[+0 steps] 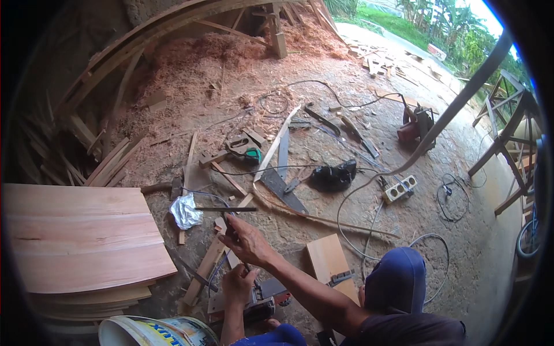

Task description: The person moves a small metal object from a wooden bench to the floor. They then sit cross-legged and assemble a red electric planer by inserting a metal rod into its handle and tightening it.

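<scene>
My right hand [249,241] reaches in from the lower right, fingers closed around a dark slim tool [229,229]. A thin dark bar [225,209] lies across the view at that tool's far end; whether the two are joined is unclear. Just nearer, my left hand [236,284] is closed, thumb up, and what its fingers grip is mostly hidden. It rests beside a red and dark power tool [262,307] with a flat metal plate, resembling an electric planer. Crumpled silver foil [186,211] sits left of the bar. A wooden board [333,262] lies by my right forearm.
Stacked planks [81,236] stand at left, above a white bucket [156,331]. Farther out are a metal square [283,190], a black bag [334,175], a green tape measure [252,154], a power strip [400,188], a red power tool [414,124], looping cables and shavings [213,69].
</scene>
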`<state>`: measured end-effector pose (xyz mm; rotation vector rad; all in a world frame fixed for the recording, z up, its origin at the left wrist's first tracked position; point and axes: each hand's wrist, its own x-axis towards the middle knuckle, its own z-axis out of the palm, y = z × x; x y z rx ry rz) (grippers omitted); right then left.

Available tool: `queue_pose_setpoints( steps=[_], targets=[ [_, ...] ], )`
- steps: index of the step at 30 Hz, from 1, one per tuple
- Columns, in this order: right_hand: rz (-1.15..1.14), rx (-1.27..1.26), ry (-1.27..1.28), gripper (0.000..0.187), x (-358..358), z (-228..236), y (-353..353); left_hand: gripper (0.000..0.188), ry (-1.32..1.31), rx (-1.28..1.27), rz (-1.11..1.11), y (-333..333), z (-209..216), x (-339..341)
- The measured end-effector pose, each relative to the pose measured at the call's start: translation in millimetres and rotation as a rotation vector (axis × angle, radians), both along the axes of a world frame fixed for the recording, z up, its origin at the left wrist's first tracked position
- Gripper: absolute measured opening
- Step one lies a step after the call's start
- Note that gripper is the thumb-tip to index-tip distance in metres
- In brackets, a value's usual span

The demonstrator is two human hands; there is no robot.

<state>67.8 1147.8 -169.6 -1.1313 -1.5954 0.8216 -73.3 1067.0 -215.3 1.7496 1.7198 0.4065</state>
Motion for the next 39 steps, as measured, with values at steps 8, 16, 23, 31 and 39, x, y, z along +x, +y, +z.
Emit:
queue_pose_setpoints(
  steps=[8,16,23,31,39],
  targets=[
    [0.023,-0.104,-0.001,0.030,4.2,17.9,-3.6,0.037,-0.137,-0.032,-0.001,-9.0,-11.0,-3.0],
    [0.027,-0.091,0.095,0.035,11.1,26.6,-2.1,0.038,-0.096,0.045,-0.126,-11.7,-2.6,-2.5],
    [-0.089,-0.049,-0.084,0.030,6.4,14.8,-3.6,0.031,0.000,-0.040,-0.167,-16.1,-11.7,-7.7],
    [0.008,-0.099,0.160,0.029,27.4,43.0,-4.0,0.020,-0.113,-0.037,-0.243,-16.3,-29.5,-16.7],
    [-0.133,-0.092,0.210,0.029,58.8,47.1,2.9,0.014,-0.140,0.065,-0.256,11.8,-27.4,-8.3]
  ],
)
